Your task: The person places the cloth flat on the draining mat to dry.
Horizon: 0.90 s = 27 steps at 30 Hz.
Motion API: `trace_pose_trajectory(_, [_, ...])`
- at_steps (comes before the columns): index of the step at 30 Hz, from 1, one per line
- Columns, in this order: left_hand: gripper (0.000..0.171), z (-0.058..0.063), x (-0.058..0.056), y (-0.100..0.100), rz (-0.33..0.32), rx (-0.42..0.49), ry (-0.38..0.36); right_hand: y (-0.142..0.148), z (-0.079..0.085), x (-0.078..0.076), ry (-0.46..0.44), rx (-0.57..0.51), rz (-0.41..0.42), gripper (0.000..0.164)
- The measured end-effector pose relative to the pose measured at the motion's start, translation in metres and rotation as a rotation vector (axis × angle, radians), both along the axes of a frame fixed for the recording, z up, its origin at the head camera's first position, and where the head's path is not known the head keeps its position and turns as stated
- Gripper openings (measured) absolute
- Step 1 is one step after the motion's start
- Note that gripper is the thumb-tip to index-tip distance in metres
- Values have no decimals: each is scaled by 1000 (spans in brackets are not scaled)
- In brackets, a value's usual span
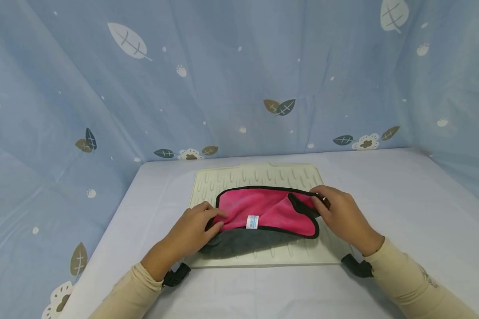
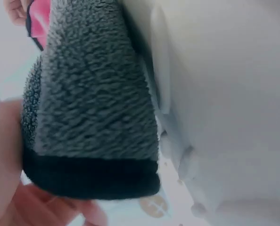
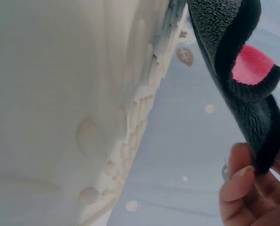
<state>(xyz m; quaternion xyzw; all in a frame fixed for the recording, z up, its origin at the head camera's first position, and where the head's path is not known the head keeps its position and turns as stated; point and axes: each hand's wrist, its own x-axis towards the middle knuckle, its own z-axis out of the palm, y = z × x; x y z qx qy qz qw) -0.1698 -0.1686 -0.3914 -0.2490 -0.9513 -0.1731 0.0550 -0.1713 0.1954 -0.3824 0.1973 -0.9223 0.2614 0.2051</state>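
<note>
A cleaning cloth (image 1: 239,204), pink on one face and grey on the other with black edging, is held over a cream ridged mat (image 1: 259,175). Its white label (image 1: 252,222) hangs near the middle of the front edge. At the cloth's left end, my left hand (image 1: 195,226) pinches it between thumb and fingers. My right hand (image 1: 341,215) grips the back right corner, fingertips on the black edging. A flap is turned over beside that corner. In the left wrist view the fuzzy grey face (image 2: 97,89) fills the centre, hiding part of the left hand.
The mat lies on a white-covered table (image 1: 387,190). Behind and beside it hangs a blue curtain (image 1: 223,79) with leaf and flower prints. A black wrist strap piece (image 1: 177,274) shows under the left wrist, another (image 1: 356,266) under the right.
</note>
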Motion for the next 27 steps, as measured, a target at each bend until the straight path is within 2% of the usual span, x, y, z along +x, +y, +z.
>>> trace_pose_trajectory(3, [15, 2, -1, 0, 12, 77, 139, 0, 1, 0, 94, -47, -6, 20])
trace_pose_trajectory(5, [15, 3, -2, 0, 15, 119, 216, 0, 1, 0, 136, -71, -10, 22])
trace_pose_trajectory(8, [17, 4, -3, -1, 31, 148, 265, 0, 1, 0, 138, -76, -14, 23])
trace_pose_trajectory(11, [17, 4, -3, -1, 50, 125, 219, 1, 0, -1, 30, -27, -2, 21])
trace_pose_trajectory(15, [15, 2, -2, -1, 61, 45, 40, 1, -3, -3, -165, 50, 46, 21])
trace_pose_trajectory(18, [13, 0, -1, 0, 72, 5, -102, 2, -5, -4, -217, 82, 85, 19])
trace_pose_trajectory(20, [13, 0, -1, 0, 84, -4, -159, 2, -6, -4, -233, 93, 99, 16])
trace_pose_trajectory(23, [12, 0, -1, 1, 99, -2, -169, 2, -6, -3, -250, 109, 93, 13])
trace_pose_trajectory(27, [18, 1, -1, 1, 113, 19, -84, 1, -4, 0, -217, 100, 46, 27])
